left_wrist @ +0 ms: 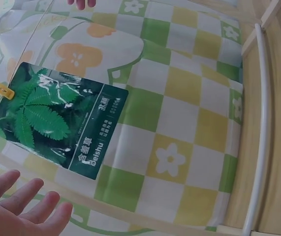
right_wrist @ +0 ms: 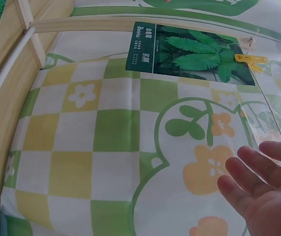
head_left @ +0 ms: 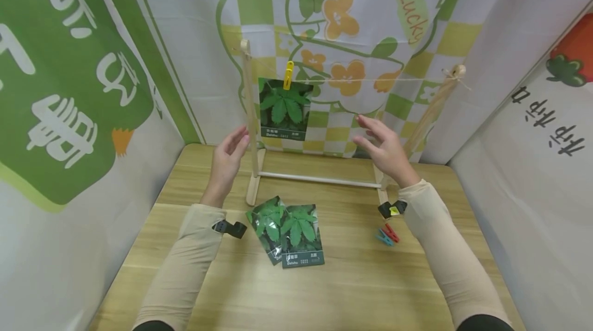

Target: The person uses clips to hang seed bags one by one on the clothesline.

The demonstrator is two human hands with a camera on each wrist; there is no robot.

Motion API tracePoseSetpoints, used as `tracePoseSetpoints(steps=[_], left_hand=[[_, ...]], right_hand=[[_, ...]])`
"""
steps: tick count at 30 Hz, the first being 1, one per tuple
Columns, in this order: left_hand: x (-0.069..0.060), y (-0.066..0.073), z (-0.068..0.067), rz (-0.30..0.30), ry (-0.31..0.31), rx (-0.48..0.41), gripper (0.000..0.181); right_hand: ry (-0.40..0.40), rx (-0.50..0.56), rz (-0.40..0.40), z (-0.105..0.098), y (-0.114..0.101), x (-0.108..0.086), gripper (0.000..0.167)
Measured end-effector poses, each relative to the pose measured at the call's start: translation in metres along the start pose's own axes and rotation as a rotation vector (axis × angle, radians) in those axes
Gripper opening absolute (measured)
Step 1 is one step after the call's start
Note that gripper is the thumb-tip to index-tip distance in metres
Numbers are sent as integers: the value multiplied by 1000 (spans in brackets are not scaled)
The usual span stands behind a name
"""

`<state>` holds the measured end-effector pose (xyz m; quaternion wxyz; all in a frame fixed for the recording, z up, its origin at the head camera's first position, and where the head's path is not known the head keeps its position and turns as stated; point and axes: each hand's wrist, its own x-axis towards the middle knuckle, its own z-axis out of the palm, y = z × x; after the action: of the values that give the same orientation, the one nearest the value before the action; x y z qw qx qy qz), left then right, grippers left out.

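Note:
A glossy seed packet (head_left: 285, 109) printed with green leaves hangs from a string (head_left: 366, 80), held by a yellow clothespin (head_left: 289, 75) near the left post. My left hand (head_left: 226, 158) is raised beside the left wooden post (head_left: 250, 115), fingers extended and holding nothing. In the left wrist view, its fingers (left_wrist: 34, 206) appear close to the packet but apart from it. Farther right, my right hand (head_left: 385, 150) hovers below the string near the right post (head_left: 431, 112). The right wrist view shows its fingers (right_wrist: 251, 182) spread and bare.
Two more leaf-printed packets (head_left: 302, 236) overlap on the wooden table (head_left: 352, 284), in front of the rack. A red clothespin (head_left: 391, 232) and a blue one (head_left: 384, 238) lie to their right. A white crossbar (head_left: 319, 180) joins the posts low down; a patterned cloth (head_left: 259, 6) hangs behind.

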<state>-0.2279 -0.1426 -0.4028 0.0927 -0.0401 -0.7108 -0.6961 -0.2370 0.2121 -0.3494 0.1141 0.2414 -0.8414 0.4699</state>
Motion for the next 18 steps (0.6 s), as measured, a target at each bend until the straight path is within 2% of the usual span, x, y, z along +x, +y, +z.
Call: tracePoseSetpoints(steps=[9,18], left_hand=[[-8,-11,-4,2,-17,-2,53],[-12,-23,-8,-10,-22,16,53]], right_hand=[[16,-24,31,-1,11,-11,53],[48,-32,93,1,29,-32,53]])
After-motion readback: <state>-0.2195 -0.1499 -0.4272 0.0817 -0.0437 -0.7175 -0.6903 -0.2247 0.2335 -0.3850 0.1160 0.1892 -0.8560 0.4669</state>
